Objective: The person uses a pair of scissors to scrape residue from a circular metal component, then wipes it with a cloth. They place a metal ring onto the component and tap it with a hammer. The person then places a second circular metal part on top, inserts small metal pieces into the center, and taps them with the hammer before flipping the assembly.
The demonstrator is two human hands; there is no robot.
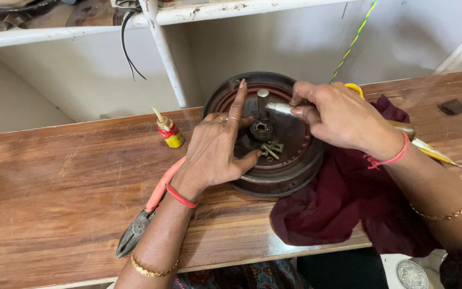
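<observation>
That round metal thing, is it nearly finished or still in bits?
Still in bits. Several loose bolts already lie inside the round metal disc. The left hand steadies it while the right hand pokes a metal tool at the centre post. The pliers lie unused.

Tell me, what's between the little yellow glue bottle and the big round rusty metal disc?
In the head view, the left hand lies between the yellow glue bottle and the round metal disc, resting on its rim.

Quick count from my feed: two hands, left hand [215, 147] and right hand [338, 115]. One round metal motor housing [295, 155], one dark red cloth [343, 208], one small glue bottle [169, 131], one pair of pliers [140, 225]. Small heap of bolts [271, 150], can't count those exactly.
</observation>
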